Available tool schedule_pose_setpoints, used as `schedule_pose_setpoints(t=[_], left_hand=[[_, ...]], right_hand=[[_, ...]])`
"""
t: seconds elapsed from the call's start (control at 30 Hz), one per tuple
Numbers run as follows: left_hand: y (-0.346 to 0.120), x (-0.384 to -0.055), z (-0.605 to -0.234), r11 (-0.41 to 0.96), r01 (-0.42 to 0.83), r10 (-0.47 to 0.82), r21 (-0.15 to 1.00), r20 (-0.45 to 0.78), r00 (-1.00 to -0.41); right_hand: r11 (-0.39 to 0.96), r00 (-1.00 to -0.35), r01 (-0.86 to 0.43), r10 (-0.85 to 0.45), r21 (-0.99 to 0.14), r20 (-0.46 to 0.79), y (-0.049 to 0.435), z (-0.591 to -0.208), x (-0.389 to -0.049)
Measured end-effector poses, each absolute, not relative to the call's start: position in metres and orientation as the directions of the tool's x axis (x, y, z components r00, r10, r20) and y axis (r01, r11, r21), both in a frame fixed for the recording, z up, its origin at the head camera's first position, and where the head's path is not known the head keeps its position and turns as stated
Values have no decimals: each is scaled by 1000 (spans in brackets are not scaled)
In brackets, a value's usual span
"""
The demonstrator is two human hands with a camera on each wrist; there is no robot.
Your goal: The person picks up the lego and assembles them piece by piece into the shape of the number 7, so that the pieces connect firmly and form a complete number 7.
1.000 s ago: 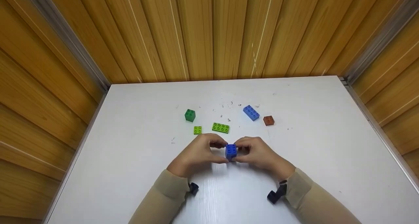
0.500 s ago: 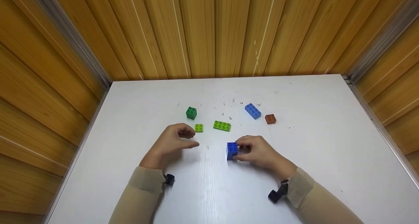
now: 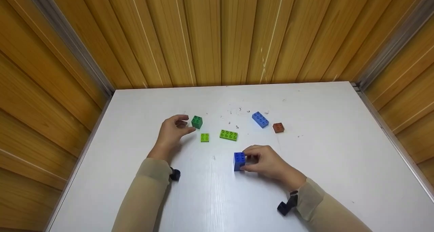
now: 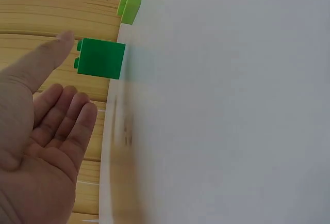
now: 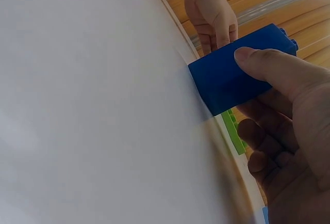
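Note:
My right hand (image 3: 269, 162) pinches a tall dark blue toy brick (image 3: 239, 161) between thumb and fingers, studs upward. In the right wrist view the thumb lies across the flat side of that blue brick (image 5: 234, 69), whose lower end is right at the table surface. My left hand (image 3: 171, 133) is at the left of a dark green toy brick (image 3: 197, 122), thumb and fingers spread apart and nothing between them. Seen from the left wrist, the green brick (image 4: 100, 59) stands just beyond the thumb and fingertips.
On the white table (image 3: 101, 177) a small flat lime brick (image 3: 204, 137) and a longer lime brick (image 3: 228, 135) lie between the hands. Farther right are a light blue brick (image 3: 260, 119) and a brown brick (image 3: 278, 127). A wood-panelled wall (image 3: 217, 39) rises behind the table.
My left hand has let go of the blue brick and moved left and away from me, up to the green brick. The right hand keeps its hold in the same place.

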State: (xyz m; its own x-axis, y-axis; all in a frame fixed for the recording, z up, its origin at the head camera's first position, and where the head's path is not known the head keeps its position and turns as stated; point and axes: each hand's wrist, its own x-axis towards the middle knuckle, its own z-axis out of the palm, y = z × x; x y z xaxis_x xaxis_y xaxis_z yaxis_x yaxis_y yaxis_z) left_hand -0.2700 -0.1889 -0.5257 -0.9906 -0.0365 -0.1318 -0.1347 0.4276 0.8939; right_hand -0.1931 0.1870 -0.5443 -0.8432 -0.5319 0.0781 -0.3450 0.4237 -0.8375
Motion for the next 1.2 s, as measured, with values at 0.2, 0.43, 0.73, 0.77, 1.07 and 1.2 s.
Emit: schedule_pose_setpoints(t=[0.2,0.43,0.73,0.77,1.07,1.2], left_hand=[[-181,-282,-530,458,-165,-37,874,-167,-985],[-177,-287,-532,525,-163,-61,836,-154,-986],[-170,-289,-531,518,-135,-61,845,-121,-991],[-170,-289,-531,515,-134,-63,847,-118,-991],[-179,-281,-528,493,-111,-61,863,-93,-994],[-182,-278,-528,469,-122,-80,875,-95,-992]], right_hand=[[426,-849,-314,-526,-849,50,185,-546,-189],[417,-837,-328,-544,-848,56,181,-545,-190],[430,-841,-338,-537,-837,64,187,-543,-192],[431,-841,-337,-537,-837,62,187,-542,-192],[426,-840,-362,-535,-829,92,186,-543,-193],[425,-843,-356,-530,-833,90,187,-545,-191]])
